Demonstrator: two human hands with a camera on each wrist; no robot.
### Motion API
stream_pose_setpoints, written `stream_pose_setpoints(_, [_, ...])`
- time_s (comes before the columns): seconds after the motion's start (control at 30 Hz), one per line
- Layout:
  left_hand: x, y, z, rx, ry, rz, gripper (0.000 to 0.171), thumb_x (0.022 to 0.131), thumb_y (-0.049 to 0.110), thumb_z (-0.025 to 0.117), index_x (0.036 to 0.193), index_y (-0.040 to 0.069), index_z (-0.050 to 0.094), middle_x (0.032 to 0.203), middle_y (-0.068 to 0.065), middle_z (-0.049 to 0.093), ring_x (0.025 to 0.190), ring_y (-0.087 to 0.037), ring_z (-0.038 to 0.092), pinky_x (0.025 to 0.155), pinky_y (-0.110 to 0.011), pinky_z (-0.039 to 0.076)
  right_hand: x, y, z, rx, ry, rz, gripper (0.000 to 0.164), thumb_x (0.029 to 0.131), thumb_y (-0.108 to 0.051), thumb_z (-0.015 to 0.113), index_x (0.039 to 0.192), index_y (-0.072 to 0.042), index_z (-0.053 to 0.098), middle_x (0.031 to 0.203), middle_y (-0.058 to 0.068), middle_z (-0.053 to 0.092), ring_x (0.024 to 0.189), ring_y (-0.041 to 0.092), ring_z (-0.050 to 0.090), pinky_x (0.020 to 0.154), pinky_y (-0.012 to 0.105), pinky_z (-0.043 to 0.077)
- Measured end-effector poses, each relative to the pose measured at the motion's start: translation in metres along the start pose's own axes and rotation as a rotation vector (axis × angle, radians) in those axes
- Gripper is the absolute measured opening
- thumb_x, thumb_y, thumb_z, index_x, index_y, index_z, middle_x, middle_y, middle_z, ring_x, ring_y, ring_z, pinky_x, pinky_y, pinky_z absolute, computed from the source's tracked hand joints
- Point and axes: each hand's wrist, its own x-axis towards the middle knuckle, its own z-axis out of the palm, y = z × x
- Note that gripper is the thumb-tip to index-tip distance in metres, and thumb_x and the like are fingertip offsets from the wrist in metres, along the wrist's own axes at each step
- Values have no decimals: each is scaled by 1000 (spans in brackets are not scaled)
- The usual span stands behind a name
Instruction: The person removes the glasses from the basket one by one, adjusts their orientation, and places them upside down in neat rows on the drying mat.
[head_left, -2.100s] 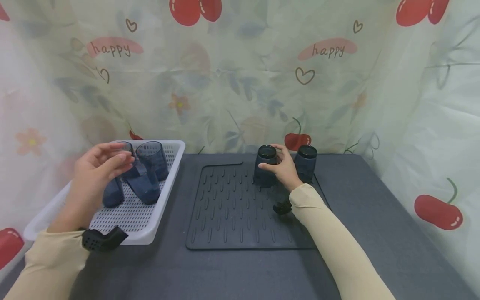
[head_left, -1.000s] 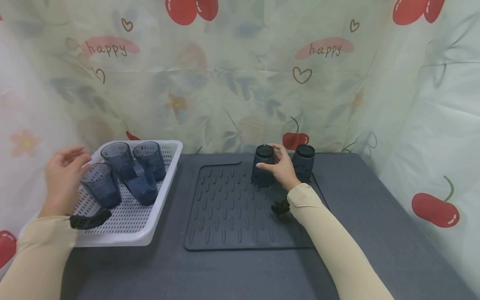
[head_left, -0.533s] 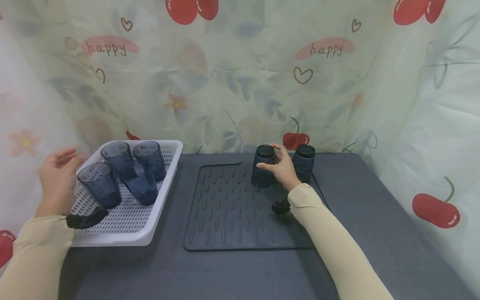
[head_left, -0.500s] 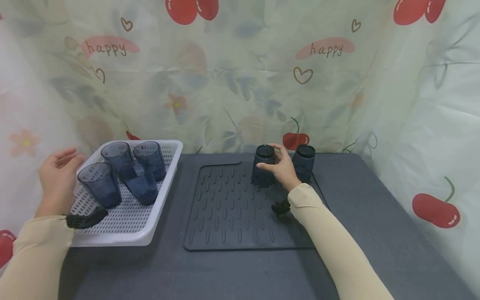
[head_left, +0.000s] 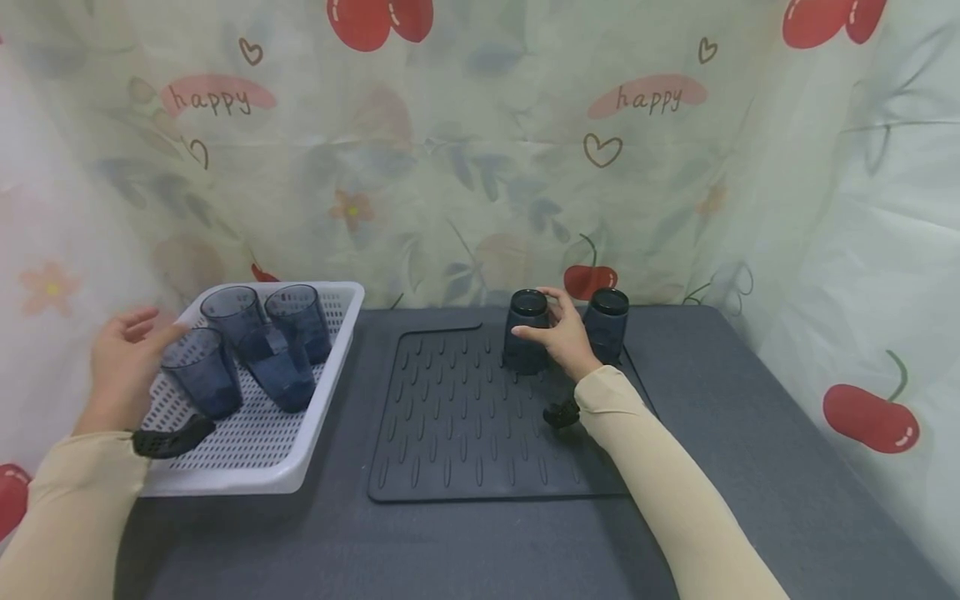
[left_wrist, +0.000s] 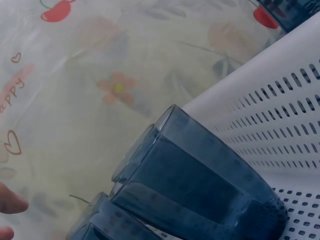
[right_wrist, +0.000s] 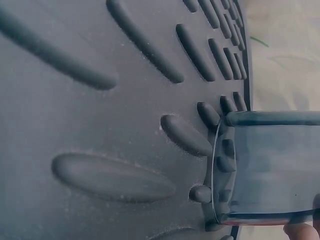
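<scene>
My right hand (head_left: 566, 337) holds a dark blue drinking glass (head_left: 527, 337) that stands upside down on the ridged drying mat (head_left: 457, 433). Its fingertips (right_wrist: 300, 231) show against the glass wall in the right wrist view. A second upturned glass (head_left: 606, 325) stands just to the right. Over the left side of the white basket (head_left: 300, 442), my left hand (head_left: 123, 367) is loosely bent and holds nothing, its thumb near the rim of the nearest tilted glass (head_left: 206, 379). Several blue glasses (left_wrist: 200, 180) lean together in the basket, mouths up.
The basket, with perforated walls and floor, stands on the dark grey tabletop (head_left: 420, 550) left of the mat. A patterned curtain (head_left: 450, 167) hangs behind the table and along both sides.
My left hand has moved left from above the glasses to the basket's left side, then slightly back right toward the nearest glass. My right hand has stayed on its glass.
</scene>
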Motion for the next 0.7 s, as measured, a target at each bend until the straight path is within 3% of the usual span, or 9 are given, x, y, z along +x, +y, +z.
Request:
stream_pose_setpoints(0.3, [-1, -1, -2, 59, -105, 20, 76, 94, 34, 58, 155, 12, 18, 161, -19, 12, 147, -35, 15, 119, -51, 18, -3, -2, 1, 13, -12, -11, 80, 80, -4, 77, 146, -15, 32, 147, 15, 44, 145, 26, 29, 114, 47, 32])
stream_pose_setpoints(0.7, [1, -6, -2, 39, -165, 25, 84, 94, 35, 60, 156, 9, 10, 160, -22, 5, 146, -41, 11, 117, -57, 14, -4, -3, 0, 2, -13, -20, 82, 81, -6, 77, 148, -12, 30, 148, 15, 42, 147, 27, 24, 115, 48, 31])
